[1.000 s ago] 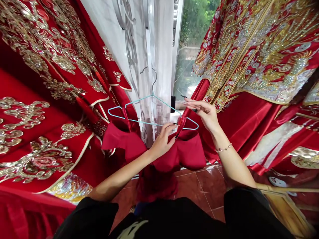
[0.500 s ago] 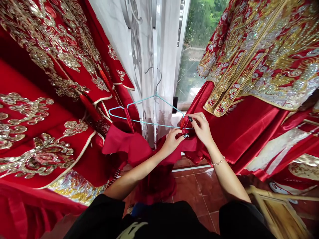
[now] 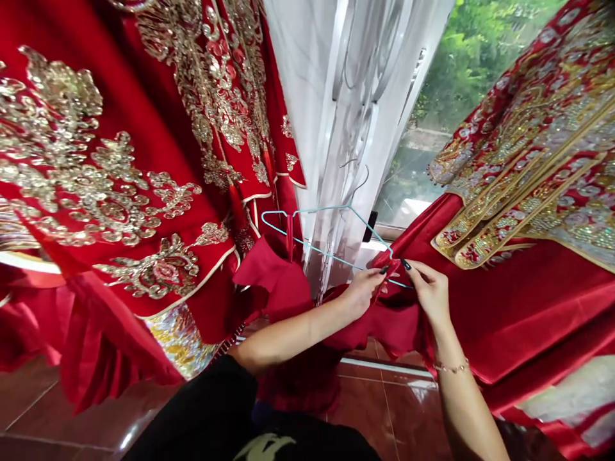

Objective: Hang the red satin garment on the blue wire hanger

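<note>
A light blue wire hanger [image 3: 319, 209] with a bare metal hook stands tilted in front of me. From it hangs a dark red dress [image 3: 288, 289], one shoulder strap [image 3: 289, 238] looped over the hanger's left arm. At the hanger's right end, my left hand [image 3: 364, 293] pinches the dress's other strap between thumb and fingers. My right hand [image 3: 431, 289] pinches at the same strap near the hanger's notch, thumb and forefinger close together. The exact spot under the fingertips is partly hidden.
Red garments with gold and silver beading [image 3: 161, 266] hang close on the left. A beaded jacket [image 3: 533, 186] over a red satin skirt [image 3: 509, 314] hangs on the right. Behind the hanger are a white metal rack [image 3: 339, 128], a pale curtain and a window [image 3: 442, 121]. Reddish floor tiles [image 3: 369, 403] lie below.
My view has swung left, so everything sits further right in the picture. Both hands remain at the right strap; the left fingers have shifted up along it and the strap looks more spread.
</note>
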Motion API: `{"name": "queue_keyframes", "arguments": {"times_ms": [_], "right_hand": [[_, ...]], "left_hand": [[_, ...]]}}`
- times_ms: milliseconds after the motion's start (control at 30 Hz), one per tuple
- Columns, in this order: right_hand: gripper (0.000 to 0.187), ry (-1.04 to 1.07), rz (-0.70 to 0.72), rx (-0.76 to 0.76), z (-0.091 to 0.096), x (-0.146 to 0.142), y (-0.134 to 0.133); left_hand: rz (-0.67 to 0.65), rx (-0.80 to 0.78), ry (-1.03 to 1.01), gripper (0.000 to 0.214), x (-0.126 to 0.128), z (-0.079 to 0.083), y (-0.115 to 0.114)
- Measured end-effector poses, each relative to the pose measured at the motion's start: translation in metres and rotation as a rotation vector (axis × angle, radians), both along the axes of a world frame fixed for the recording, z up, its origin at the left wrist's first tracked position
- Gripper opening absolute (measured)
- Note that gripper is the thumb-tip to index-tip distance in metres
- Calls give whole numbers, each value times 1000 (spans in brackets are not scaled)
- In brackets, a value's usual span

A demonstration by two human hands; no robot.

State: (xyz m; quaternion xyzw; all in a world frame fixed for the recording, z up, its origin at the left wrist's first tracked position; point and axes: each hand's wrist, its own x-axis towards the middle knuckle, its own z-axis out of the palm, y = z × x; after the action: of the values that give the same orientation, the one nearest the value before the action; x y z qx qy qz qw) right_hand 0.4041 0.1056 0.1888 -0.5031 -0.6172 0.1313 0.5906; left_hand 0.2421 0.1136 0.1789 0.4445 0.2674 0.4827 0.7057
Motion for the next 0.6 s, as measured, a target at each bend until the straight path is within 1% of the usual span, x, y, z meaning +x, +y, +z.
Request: {"name": "queue_keyframes", "arguments": {"times_ms": [67, 133, 200, 233, 300, 367, 400, 467, 500, 533, 567, 600], "right_hand": [[25, 11, -11, -5, -2, 0, 0], [25, 20, -28, 3, -3, 0, -1], [25, 21, -37, 17, -4, -2, -1], [25, 18, -34, 22, -4, -4, -1], [26, 11, -22, 15, -4, -8, -2], [28, -1, -5, -8, -3, -10, -3], [29, -16, 6, -17, -2, -9, -4], [30, -68, 11, 4, -1, -4, -10], [31, -100, -7, 44, -2, 0, -15], [33, -131, -42, 104, -2, 4, -21], [35, -162, -84, 173, -3, 10, -27], [35, -200, -111, 236, -5, 15, -33]], "left_hand": [[14, 66, -24, 31, -3, 4, -3], [-6, 211, -18, 34, -7, 10, -1], [25, 350, -10, 37, -9, 17, 7], [58, 385, -16, 36, -8, 20, 13], [138, 394, -27, 32, -5, 22, 22], [193, 421, 20, 23, -4, 19, 24], [207, 468, 81, 18, -7, 17, 21], [209, 635, 280, 9, -28, 14, 11], [189, 737, 404, 12, -46, 15, 6], [177, 845, 546, 17, -68, 18, 1], [208, 939, 686, 18, -94, 22, -2], [260, 982, 823, 21, -121, 26, -3]]}}
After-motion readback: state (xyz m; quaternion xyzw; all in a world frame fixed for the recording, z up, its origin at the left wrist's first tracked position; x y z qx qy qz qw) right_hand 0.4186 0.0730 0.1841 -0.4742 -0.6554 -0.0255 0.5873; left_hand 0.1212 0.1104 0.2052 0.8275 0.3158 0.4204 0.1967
